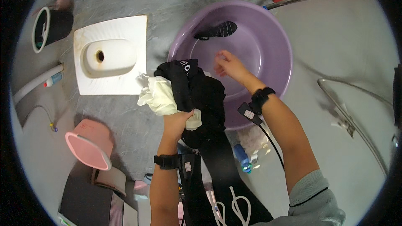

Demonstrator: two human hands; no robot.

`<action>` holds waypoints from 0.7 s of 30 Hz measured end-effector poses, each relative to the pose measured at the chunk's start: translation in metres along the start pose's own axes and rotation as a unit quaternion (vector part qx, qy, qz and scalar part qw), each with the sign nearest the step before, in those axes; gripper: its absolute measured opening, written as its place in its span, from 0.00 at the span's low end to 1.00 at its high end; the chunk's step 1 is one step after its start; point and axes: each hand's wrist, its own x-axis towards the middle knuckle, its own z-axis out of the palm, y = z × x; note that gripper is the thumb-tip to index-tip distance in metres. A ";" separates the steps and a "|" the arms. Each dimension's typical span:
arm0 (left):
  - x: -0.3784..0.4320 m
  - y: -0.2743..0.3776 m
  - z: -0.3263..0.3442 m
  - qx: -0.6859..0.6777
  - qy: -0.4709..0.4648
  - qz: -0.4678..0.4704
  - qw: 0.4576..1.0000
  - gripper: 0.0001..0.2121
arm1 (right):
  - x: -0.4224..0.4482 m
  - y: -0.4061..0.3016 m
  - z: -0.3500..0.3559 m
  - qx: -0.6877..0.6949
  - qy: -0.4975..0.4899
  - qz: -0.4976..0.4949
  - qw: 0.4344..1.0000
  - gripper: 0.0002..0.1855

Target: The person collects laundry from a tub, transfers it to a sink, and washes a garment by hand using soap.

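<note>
My left hand (177,122) is closed around a bundle of clothes. In the bundle are a pale yellow cloth (158,95), which sticks out to the left, and a black garment (205,97) with white lettering. The black garment hangs partly over the near left rim of a large purple plastic tub (276,53). Over the inside of the tub is my right hand (231,67), its fingers loosely bent and slightly blurred, with nothing visible in them. A small black cloth item with white lines (220,30) lies at the tub's far left side.
A white squat toilet (110,86) is set into the grey floor left of the tub. Pink bucket (94,138) and dark bin (59,25) are farther left. A blue bottle (241,153) lies near the tub; a metal shower hose (348,116) runs along the right wall.
</note>
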 end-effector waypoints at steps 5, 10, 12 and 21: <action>0.057 -0.025 0.027 0.450 0.014 0.178 0.875 0.14 | 0.107 0.032 -0.006 -0.282 0.031 -0.028 0.959 0.35; 0.070 -0.038 0.065 0.389 0.098 0.196 0.895 0.28 | 0.185 0.050 -0.005 -0.345 -0.026 0.019 0.938 0.41; 0.064 -0.012 0.064 0.299 0.114 0.222 0.921 0.28 | 0.196 0.043 0.001 -0.470 0.033 0.041 0.881 0.37; 0.018 -0.050 0.025 0.093 0.108 0.269 0.953 0.29 | 0.094 0.091 -0.005 -0.025 0.037 -0.063 0.997 0.11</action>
